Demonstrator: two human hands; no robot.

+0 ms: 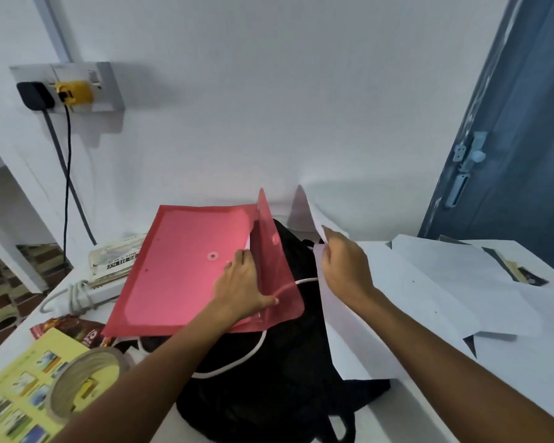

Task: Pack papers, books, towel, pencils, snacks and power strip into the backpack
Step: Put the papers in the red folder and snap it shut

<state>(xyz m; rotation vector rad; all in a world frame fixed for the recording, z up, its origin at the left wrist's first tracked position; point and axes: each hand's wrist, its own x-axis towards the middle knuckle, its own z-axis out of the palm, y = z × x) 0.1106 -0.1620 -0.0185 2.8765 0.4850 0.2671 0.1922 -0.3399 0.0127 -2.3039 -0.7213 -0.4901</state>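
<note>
While the left hand (pixel 240 282) pinches the red folder (pixel 186 266) open, the right hand's (pixel 343 266) grip clamps a paper sheet (pixel 349 340) just beside it.

Dim, bluish, even light; soft shadows on the wall (pixel 269 91); wide-angle bending at the edges; slight blur throughout.

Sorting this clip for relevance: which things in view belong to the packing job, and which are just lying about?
Job items:
black backpack
red folder, held open by left hand
white paper sheet, gripped by right hand
loose papers
power strip
snack packet
book

Lying about:
tape roll
yellow sheet
wall socket
</note>
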